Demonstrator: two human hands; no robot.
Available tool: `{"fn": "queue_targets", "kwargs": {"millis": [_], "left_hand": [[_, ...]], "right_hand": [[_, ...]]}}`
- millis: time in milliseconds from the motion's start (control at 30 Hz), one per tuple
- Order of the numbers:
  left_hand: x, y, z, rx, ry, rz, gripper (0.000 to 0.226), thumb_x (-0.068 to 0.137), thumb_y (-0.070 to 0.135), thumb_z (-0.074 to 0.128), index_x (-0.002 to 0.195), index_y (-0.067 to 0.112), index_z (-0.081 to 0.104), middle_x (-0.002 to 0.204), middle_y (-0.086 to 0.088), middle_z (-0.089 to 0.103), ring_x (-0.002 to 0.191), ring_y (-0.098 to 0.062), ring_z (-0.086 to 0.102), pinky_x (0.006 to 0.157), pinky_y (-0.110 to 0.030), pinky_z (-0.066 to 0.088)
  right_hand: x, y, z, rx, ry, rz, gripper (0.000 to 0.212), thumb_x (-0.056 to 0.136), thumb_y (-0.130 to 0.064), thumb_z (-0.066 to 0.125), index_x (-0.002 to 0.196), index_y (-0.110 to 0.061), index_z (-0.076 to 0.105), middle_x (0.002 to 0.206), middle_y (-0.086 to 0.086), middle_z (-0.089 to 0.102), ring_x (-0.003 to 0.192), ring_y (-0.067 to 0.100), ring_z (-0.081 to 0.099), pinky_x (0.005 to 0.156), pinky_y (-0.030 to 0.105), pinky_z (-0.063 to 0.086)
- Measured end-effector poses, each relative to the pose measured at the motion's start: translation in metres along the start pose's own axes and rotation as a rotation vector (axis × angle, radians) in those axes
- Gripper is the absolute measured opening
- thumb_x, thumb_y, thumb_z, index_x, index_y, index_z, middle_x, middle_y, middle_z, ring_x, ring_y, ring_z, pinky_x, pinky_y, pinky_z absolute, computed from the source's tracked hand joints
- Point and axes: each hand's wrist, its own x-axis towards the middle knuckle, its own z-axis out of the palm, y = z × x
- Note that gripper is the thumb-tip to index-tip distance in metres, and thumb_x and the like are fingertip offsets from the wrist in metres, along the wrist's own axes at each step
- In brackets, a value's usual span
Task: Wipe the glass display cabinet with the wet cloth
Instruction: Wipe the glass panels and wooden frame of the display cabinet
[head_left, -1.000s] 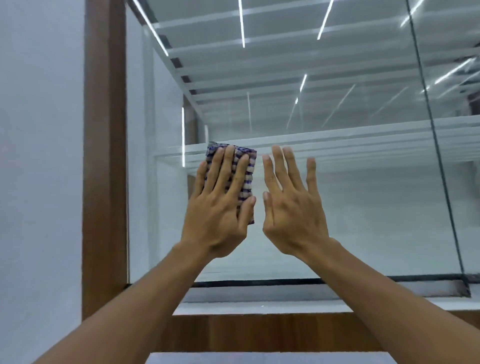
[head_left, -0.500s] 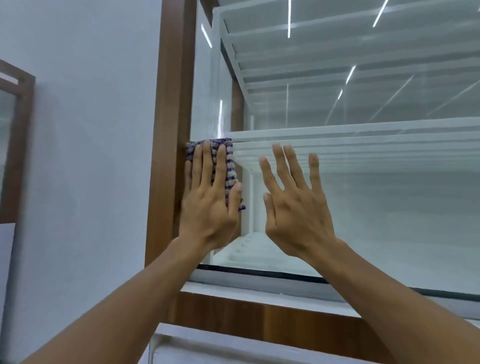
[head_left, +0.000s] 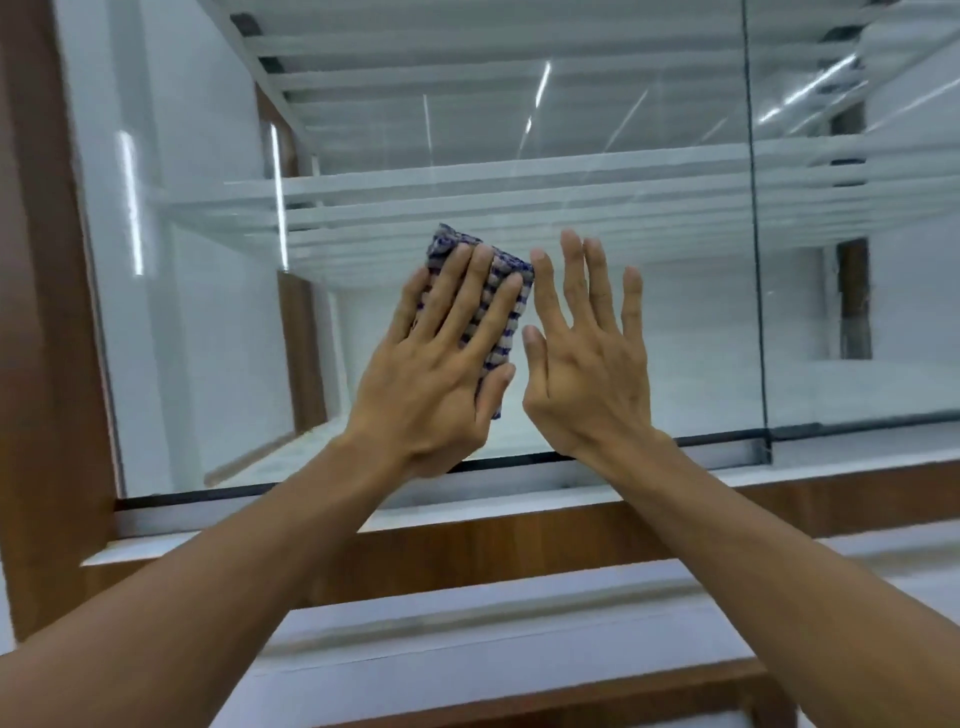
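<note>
- Cloth (head_left: 496, 306), folded, striped blue and grey, lies flat against the glass pane (head_left: 649, 343) of the display cabinet, low in the pane.
- Left hand (head_left: 441, 364) presses it with straight, spread fingers.
- Right hand (head_left: 587, 353) is just beside it, fingers straight and apart, holding nothing.
- Brown wooden frame (head_left: 47, 312) borders the pane at left.
- White shelves (head_left: 519, 187) and streaks of reflected light show behind the glass.
</note>
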Motion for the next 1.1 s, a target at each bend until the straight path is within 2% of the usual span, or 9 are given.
{"fn": "queue_targets", "kwargs": {"millis": [200,300,367,533,600,767,833,1000,1100], "left_hand": [[0.056,0.065,0.009,-0.05,0.004,0.087,0.068,0.107,0.043,0.022,0.165,0.01,0.009,0.172,-0.02,-0.001,0.16,-0.032,-0.003,0.13,-0.052,0.004],[0.075,0.089,0.011,-0.058,0.002,0.135,0.067,0.108,0.044,0.019,0.165,0.012,0.009,0.172,-0.018,0.001,0.16,-0.03,-0.002,0.13,-0.05,0.003],[0.079,0.101,0.014,-0.057,-0.009,0.18,0.067,0.108,0.044,0.02,0.165,0.012,0.009,0.172,-0.017,0.001,0.16,-0.03,-0.002,0.13,-0.05,0.001],[0.057,0.084,0.014,-0.041,-0.128,0.583,0.063,0.109,0.044,0.023,0.166,0.018,0.011,0.173,-0.01,0.003,0.161,-0.025,-0.001,0.13,-0.046,0.001],[0.057,0.063,0.009,-0.027,-0.156,0.667,0.061,0.11,0.043,0.022,0.166,0.022,0.011,0.173,-0.006,0.004,0.161,-0.022,-0.001,0.13,-0.045,0.003],[0.089,0.096,0.013,-0.009,-0.124,0.576,0.062,0.11,0.044,0.015,0.166,0.019,0.008,0.173,-0.009,0.0,0.16,-0.025,-0.006,0.13,-0.047,0.001],[0.087,0.108,0.018,-0.002,-0.159,0.655,0.062,0.109,0.045,0.01,0.166,0.018,0.004,0.172,-0.008,-0.004,0.16,-0.024,-0.01,0.13,-0.047,-0.001],[0.075,0.061,0.008,-0.005,-0.264,0.955,0.058,0.111,0.042,0.014,0.166,0.026,0.007,0.173,-0.001,0.0,0.16,-0.018,-0.009,0.129,-0.043,-0.005],[0.088,0.076,0.01,-0.003,-0.273,0.876,0.058,0.11,0.043,0.008,0.166,0.029,0.0,0.173,0.0,-0.007,0.159,-0.018,-0.014,0.129,-0.044,-0.006]], "right_hand": [[-0.021,0.057,-0.017,-0.013,0.0,0.2,0.063,0.106,-0.034,0.019,0.162,-0.006,0.009,0.17,0.019,0.002,0.159,0.031,-0.001,0.128,0.055,0.002],[-0.034,0.075,-0.028,0.004,0.023,0.243,0.066,0.102,-0.028,0.021,0.161,0.0,0.01,0.169,0.023,0.002,0.158,0.033,-0.002,0.13,0.048,0.005],[-0.048,0.077,-0.035,-0.012,0.042,0.285,0.069,0.099,-0.026,0.025,0.161,0.0,0.008,0.17,0.022,-0.001,0.158,0.033,-0.006,0.129,0.052,0.0],[-0.103,0.072,-0.041,0.047,0.021,0.493,0.075,0.1,-0.037,0.028,0.162,-0.005,-0.001,0.171,0.015,-0.007,0.158,0.027,-0.013,0.127,0.057,-0.001],[-0.124,0.069,-0.038,0.058,0.069,0.501,0.076,0.099,-0.035,0.031,0.161,-0.001,0.005,0.171,0.016,0.0,0.159,0.027,-0.007,0.128,0.053,0.002],[-0.13,0.065,-0.034,0.105,0.119,0.563,0.073,0.1,-0.034,0.03,0.161,0.0,0.009,0.171,0.013,0.007,0.159,0.022,-0.001,0.129,0.046,0.004],[-0.13,0.065,-0.035,0.104,0.12,0.567,0.072,0.101,-0.033,0.03,0.161,0.0,0.009,0.171,0.013,0.009,0.159,0.022,-0.001,0.129,0.046,0.005],[-0.132,0.066,-0.034,0.104,0.128,0.557,0.07,0.102,-0.032,0.03,0.161,0.001,0.011,0.171,0.014,0.01,0.159,0.024,0.002,0.129,0.046,0.006],[-0.132,0.066,-0.033,0.101,0.132,0.559,0.069,0.102,-0.032,0.029,0.161,0.001,0.011,0.171,0.014,0.01,0.159,0.024,0.004,0.129,0.045,0.005]]}}
